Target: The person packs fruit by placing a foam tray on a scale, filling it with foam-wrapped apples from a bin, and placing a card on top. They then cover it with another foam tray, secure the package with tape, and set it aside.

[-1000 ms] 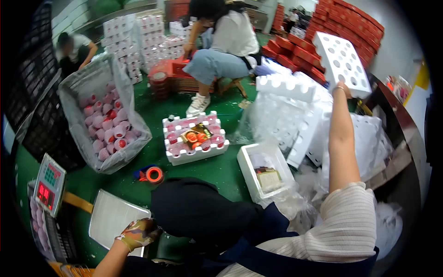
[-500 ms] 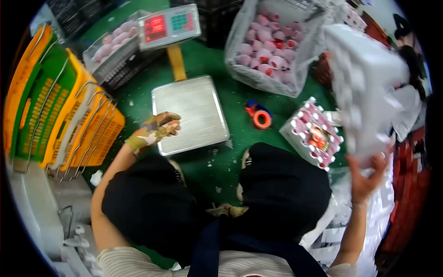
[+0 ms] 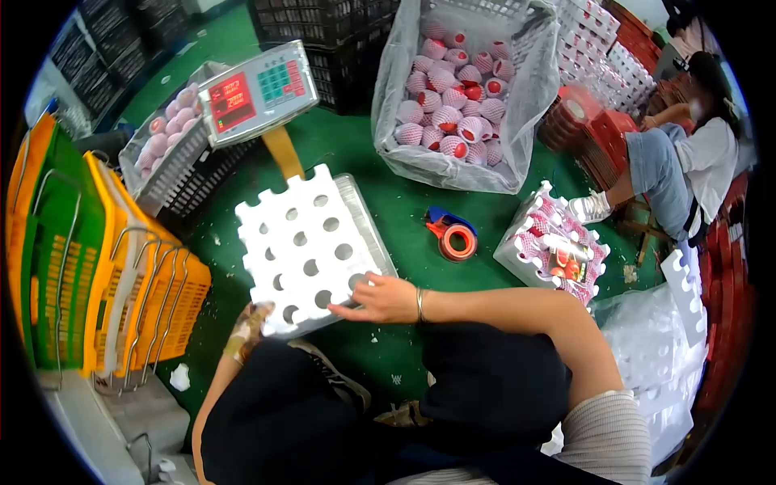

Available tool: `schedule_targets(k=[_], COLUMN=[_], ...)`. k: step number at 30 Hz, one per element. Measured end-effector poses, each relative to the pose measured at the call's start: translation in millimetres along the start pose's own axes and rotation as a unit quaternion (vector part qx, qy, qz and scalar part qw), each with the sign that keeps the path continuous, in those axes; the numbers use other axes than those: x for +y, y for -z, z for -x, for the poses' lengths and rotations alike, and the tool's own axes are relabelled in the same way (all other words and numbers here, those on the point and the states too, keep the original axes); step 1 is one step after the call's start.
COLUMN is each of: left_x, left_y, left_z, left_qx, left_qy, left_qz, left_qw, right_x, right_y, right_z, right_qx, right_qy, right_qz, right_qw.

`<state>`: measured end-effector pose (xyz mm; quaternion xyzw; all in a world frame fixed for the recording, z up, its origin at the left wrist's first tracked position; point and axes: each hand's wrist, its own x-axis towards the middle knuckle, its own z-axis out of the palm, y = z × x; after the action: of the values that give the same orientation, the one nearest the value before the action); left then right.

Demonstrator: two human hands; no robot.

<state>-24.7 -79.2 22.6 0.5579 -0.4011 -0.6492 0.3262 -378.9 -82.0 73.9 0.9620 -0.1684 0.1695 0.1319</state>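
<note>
A white foam box (image 3: 301,250), with rows of round holes and a scalloped edge, lies on the metal pan of a weighing scale (image 3: 368,230). My left hand (image 3: 249,327), in a camouflage glove, is at the box's near left corner; its fingers are partly hidden there. At the near right corner, my bare right hand (image 3: 381,299) holds the edge, thumb along the front and fingers curled over the top. Red digits glow on the scale's display (image 3: 259,93). A tape dispenser (image 3: 454,236) lies on the floor to the right.
A lined crate (image 3: 517,166) of net-wrapped fruit stands ahead, and another crate (image 3: 182,174) stands behind the display. A filled foam box (image 3: 554,242) sits at right. Yellow and green baskets (image 3: 153,291) flank my left. Another person (image 3: 695,162) sits at far right.
My right hand has brought the foam box from the upper right down onto the scale. My left hand has moved from the pan to the box's near left corner.
</note>
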Motion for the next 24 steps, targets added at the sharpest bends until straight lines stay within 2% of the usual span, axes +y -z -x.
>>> schedule_targets(k=[2, 3, 4, 6, 7, 8, 9, 10, 11, 13, 15, 17, 18, 19, 20, 21, 22, 23, 24], left_x=[-33, -43, -47, -51, -46, -36, -27, -16, -3, 24, 48, 71, 79, 72, 76, 74, 62, 56, 36], left_y=[12, 9, -1, -26, -45, -65, -87, -109, -126, -147, -153, -144, -136, -121, -98, -78, -53, -24, 4], left_z=[-18, -21, -19, -14, -9, -4, 3, 8, 12, 17, 23, 27, 31, 35, 34, 30, 22, 26, 25], left_qx=[0.084, 0.112, 0.131, 0.156, 0.151, 0.133, 0.106, 0.069, 0.029, -0.057, -0.129, -0.141, -0.096, 0.008, 0.095, 0.225, 0.279, 0.327, 0.372], left_qy=[0.071, 0.071, 0.045, -0.007, -0.027, -0.042, -0.05, -0.055, -0.055, -0.045, -0.024, 0.004, 0.003, -0.032, -0.157, -0.219, -0.289, -0.255, -0.23], left_qz=[-0.142, -0.182, -0.211, -0.253, -0.255, -0.248, -0.235, -0.217, -0.2, -0.172, -0.158, -0.148, -0.149, -0.116, -0.271, -0.355, -0.189, -0.315, -0.334], left_qw=[0.984, 0.974, 0.968, 0.955, 0.955, 0.958, 0.965, 0.972, 0.978, 0.982, 0.979, 0.979, 0.984, 0.993, 0.945, 0.881, 0.896, 0.854, 0.835], right_x=[5, 8, 12, 22, 27, 31, 35, 38, 45, 78, 139, 209, 247, 282, 310, 329, 339, 346, 353], right_y=[4, 5, 8, 13, 18, 25, 26, 21, 19, 25, 33, 33, 26, 16, 7, -3, -15, -26, -33], right_z=[11, 17, 23, 33, 30, 26, 25, 25, 27, 37, 54, 67, 78, 87, 94, 99, 101, 103, 105], right_qx=[-0.008, -0.013, -0.016, -0.028, -0.03, -0.001, 0.029, 0.051, 0.051, 0.112, 0.117, 0.102, 0.079, 0.058, -0.015, -0.09, -0.088, -0.146, -0.204], right_qy=[-0.002, -0.014, -0.019, -0.167, -0.171, -0.309, -0.438, -0.491, -0.496, -0.513, -0.465, -0.502, -0.502, -0.501, -0.517, -0.53, -0.529, -0.535, -0.538], right_qz=[-0.021, -0.039, -0.037, -0.008, -0.008, -0.1, -0.188, -0.217, -0.218, -0.245, -0.096, 0.01, 0.06, 0.11, 0.108, 0.105, 0.099, 0.093, 0.089], right_qw=[1.0, 0.999, 0.999, 0.986, 0.985, 0.946, 0.879, 0.842, 0.839, 0.815, 0.872, 0.859, 0.859, 0.857, 0.849, 0.837, 0.838, 0.827, 0.813])
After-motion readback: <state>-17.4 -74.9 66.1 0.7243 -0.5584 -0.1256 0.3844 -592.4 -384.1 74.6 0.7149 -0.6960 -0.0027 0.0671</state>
